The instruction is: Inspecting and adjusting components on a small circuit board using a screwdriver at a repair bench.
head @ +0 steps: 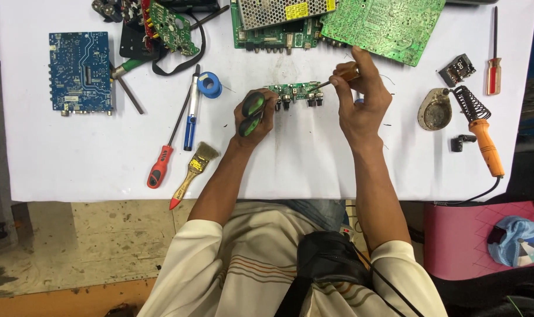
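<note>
Now, from my left: a blue circuit board [80,71] lies flat on the white table [73,158], then a red-handled screwdriver [161,165] and a small brush [195,165]. My left hand [254,114] is closed around green-and-black pliers [252,113], just beside the small green board [296,91]. My right hand [361,97] pinches a thin tool [337,79] whose tip touches that board. Farther right rests an orange soldering iron [484,138].

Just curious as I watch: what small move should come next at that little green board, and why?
Probably steady the small green board with the left hand, which grips a green-black handled tool at its end, since the right hand has a thin tool tip on the board's other end.
</note>
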